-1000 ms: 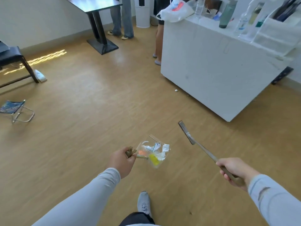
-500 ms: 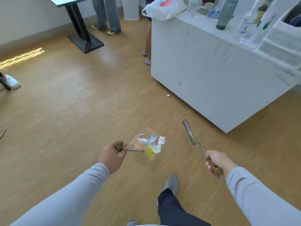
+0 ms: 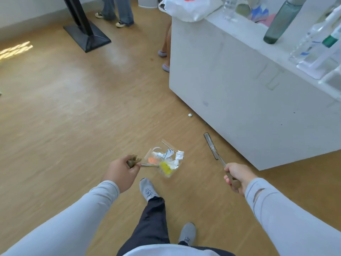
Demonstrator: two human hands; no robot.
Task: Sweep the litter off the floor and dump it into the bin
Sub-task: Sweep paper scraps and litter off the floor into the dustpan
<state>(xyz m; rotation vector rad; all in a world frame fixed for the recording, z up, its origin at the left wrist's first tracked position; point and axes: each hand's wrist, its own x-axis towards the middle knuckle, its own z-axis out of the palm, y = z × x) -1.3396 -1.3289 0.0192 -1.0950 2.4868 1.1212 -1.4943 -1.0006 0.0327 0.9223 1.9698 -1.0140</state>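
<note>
My left hand [image 3: 120,172] grips the brown handle of a clear dustpan [image 3: 164,159], held above the wooden floor. In the pan lies litter [image 3: 167,158]: crumpled white paper, an orange piece and a yellow piece. My right hand [image 3: 237,177] grips the brown handle of a small broom [image 3: 212,147], whose thin head points away from me towards the white counter. One small white scrap [image 3: 189,114] lies on the floor by the counter's base. The base of a white bin [image 3: 147,2] shows at the top edge.
A white counter [image 3: 239,85] with bottles and a plastic bag [image 3: 188,8] stands close on the right. A black table base [image 3: 86,36] stands at the far left. Two other people's legs [image 3: 118,12] are near the counter's far end. My feet [image 3: 147,189] are below the dustpan.
I have stepped forward, so the counter and the white scrap are nearer. Both hands keep their grips; the broom has swung closer to the counter's side.
</note>
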